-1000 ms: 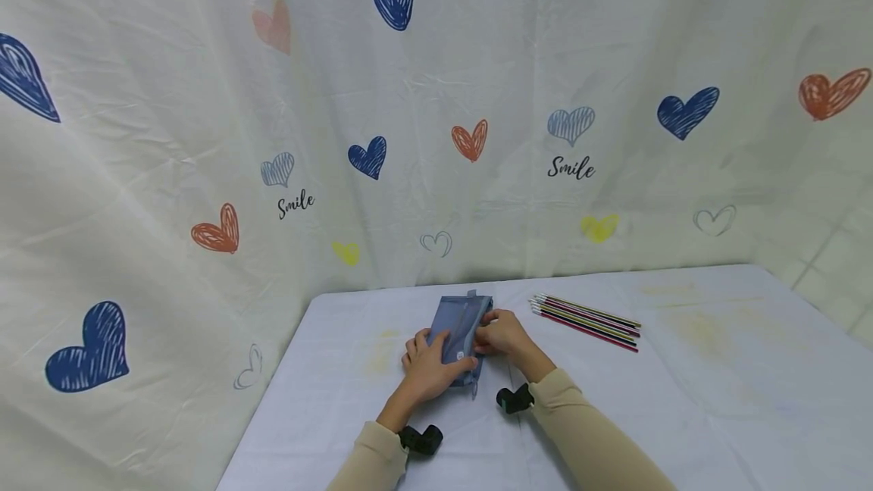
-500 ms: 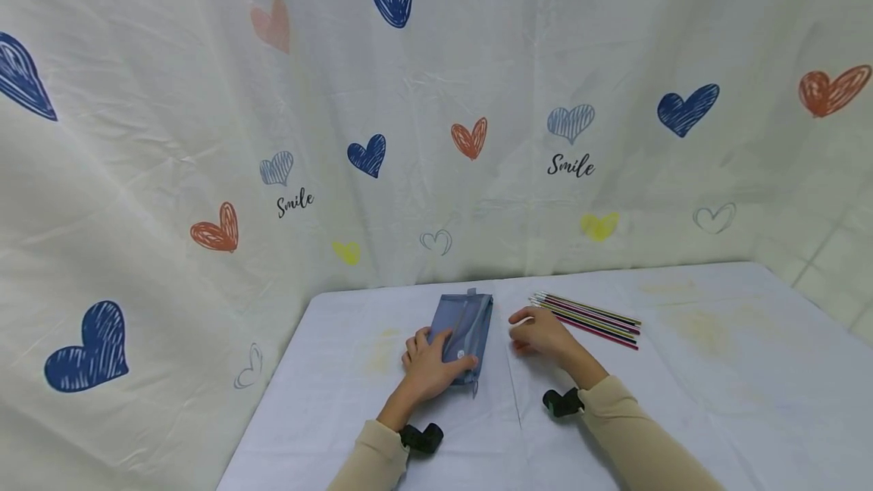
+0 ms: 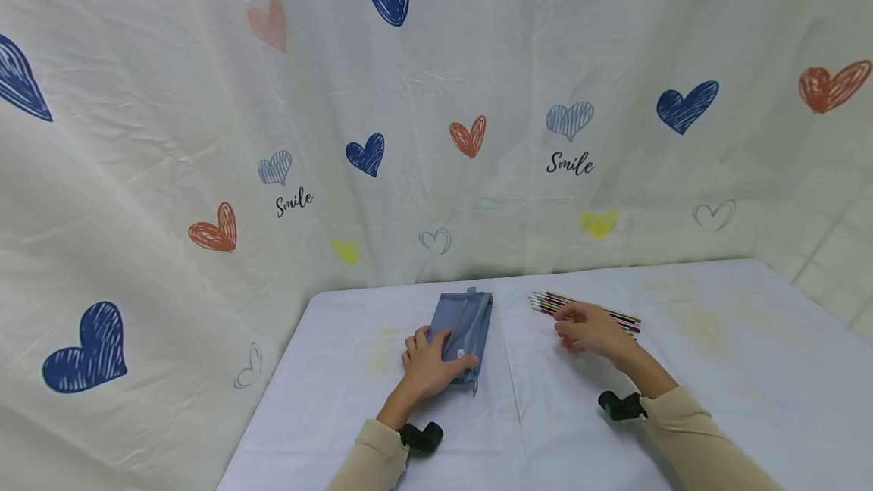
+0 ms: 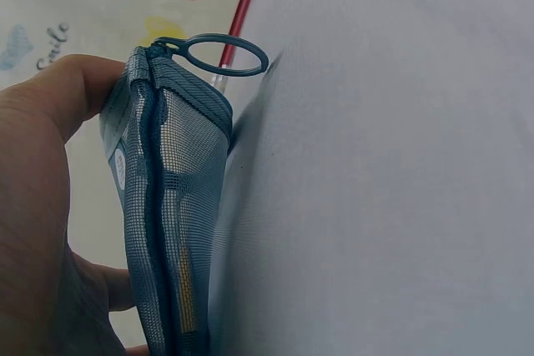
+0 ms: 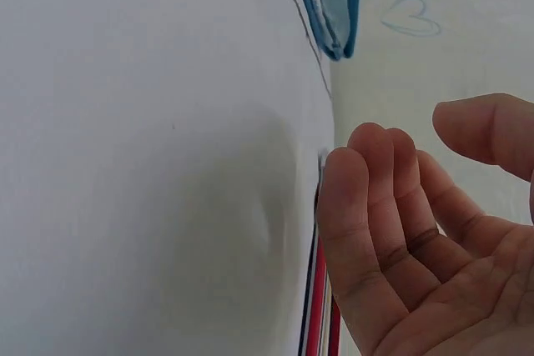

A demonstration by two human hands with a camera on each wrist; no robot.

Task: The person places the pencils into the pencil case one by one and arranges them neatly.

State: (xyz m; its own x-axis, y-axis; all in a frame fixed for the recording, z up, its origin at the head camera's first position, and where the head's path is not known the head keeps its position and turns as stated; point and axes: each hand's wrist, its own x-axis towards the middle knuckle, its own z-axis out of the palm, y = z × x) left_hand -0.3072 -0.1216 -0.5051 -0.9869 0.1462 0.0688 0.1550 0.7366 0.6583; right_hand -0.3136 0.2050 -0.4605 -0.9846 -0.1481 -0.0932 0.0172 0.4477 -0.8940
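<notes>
A blue mesh pencil case (image 3: 472, 320) with a zip lies on the white-covered table. My left hand (image 3: 431, 364) holds it across its lower half, thumb at the right edge and fingers over the left. In the left wrist view the zip's looped pull (image 4: 227, 54) stands out at the case's end, and something yellow (image 4: 187, 289) shows through the mesh. To the right, my right hand (image 3: 592, 332) hovers over several thin striped pencils (image 3: 546, 301), its fingers loosely bent and holding nothing. It hides part of the pencils.
The table (image 3: 382, 430) has a white cloth with faint yellowish stains (image 3: 702, 324). Behind it hangs a white curtain (image 3: 505, 195) printed with hearts and the word Smile. Each wrist wears a small black camera (image 3: 421, 438).
My right hand has left the pencil case's right edge and moved right to the pencils, its fingers loosening. The left hand and the pencil case have stayed in place.
</notes>
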